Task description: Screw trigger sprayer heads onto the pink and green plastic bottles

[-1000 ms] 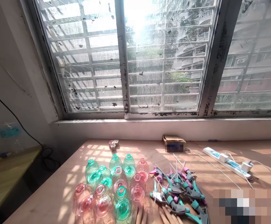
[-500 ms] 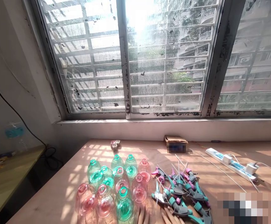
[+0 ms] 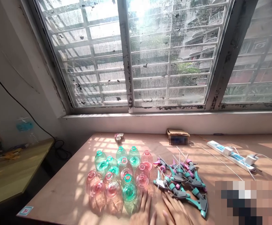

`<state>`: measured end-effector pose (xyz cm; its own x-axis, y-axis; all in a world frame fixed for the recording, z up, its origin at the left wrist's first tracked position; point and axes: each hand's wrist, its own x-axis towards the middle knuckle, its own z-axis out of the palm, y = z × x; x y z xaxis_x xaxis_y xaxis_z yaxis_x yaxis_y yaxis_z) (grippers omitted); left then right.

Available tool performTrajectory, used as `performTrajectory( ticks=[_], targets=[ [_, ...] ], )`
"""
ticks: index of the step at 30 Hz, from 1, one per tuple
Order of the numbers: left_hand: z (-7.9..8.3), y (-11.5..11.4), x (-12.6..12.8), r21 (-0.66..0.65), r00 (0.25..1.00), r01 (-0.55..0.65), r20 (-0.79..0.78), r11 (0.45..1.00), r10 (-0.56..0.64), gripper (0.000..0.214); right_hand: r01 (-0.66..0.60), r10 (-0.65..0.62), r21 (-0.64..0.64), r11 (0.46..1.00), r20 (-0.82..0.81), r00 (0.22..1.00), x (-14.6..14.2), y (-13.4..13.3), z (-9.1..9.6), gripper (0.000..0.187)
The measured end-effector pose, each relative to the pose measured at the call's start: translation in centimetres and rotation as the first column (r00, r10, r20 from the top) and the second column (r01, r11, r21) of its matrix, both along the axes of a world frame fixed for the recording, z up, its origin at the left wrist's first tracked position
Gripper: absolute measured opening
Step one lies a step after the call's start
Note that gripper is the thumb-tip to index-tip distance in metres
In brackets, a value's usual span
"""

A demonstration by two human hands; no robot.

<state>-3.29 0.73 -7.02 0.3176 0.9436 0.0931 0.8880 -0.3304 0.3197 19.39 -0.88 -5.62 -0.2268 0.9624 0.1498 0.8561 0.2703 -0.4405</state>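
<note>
My left hand (image 3: 143,211) lies flat on the wooden table, fingers stretched out, just right of a green clear bottle (image 3: 128,190). Beside it, my right hand (image 3: 175,210) also rests flat with fingers spread, below a pile of trigger spray heads (image 3: 178,178) in teal, grey and pink. Neither hand holds anything. Several uncapped green and pink clear bottles stand in a cluster to the left, among them a pink bottle (image 3: 142,176) and another pink bottle (image 3: 95,185) at the left side.
At the back of the table (image 3: 63,193) are small blocks (image 3: 118,137) and a cardboard box (image 3: 178,137). A white power strip (image 3: 231,155) with plugs and cables lies to the right. Farther left stands a yellowish table (image 3: 11,178). A blurred patch covers the lower right.
The view has tilted down and shifted left, so more of both hands and the table front shows. The bottles and spray heads keep their arrangement.
</note>
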Motion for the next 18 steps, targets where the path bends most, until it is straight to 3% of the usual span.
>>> performTrajectory(
  ticks=[5, 8, 14, 16, 18],
  targets=[
    [3.8, -2.0, 0.1, -0.019, 0.999, 0.009, 0.040, 1.000, -0.008, 0.060, 0.013, -0.014, -0.072, 0.997, -0.017, 1.000, -0.8, -2.0, 3.7, 0.055],
    [5.6, -2.6, 0.6, -0.002, 0.997, 0.007, 0.077, 1.000, -0.007, 0.059, 0.028, -0.030, -0.062, 0.998, -0.032, 0.999, -1.0, -2.7, 4.7, 0.054],
    [7.0, -3.7, 0.9, 0.097, 0.980, 0.011, 0.196, 0.995, -0.030, 0.044, 0.020, -0.018, 0.014, 1.000, -0.100, 0.995, -0.6, -2.3, 4.3, 0.051],
    [6.7, -6.1, 0.2, 0.123, 0.964, 0.016, 0.261, 0.992, -0.048, 0.042, 0.008, -0.003, 0.042, 0.999, -0.126, 0.992, -0.3, -3.7, 3.5, 0.050],
    [6.0, -9.8, -1.5, 0.124, 0.950, 0.005, 0.309, 0.992, -0.043, 0.045, 0.005, 0.006, 0.063, 0.998, -0.168, 0.986, 0.2, -7.0, 2.1, 0.051]
  ],
)
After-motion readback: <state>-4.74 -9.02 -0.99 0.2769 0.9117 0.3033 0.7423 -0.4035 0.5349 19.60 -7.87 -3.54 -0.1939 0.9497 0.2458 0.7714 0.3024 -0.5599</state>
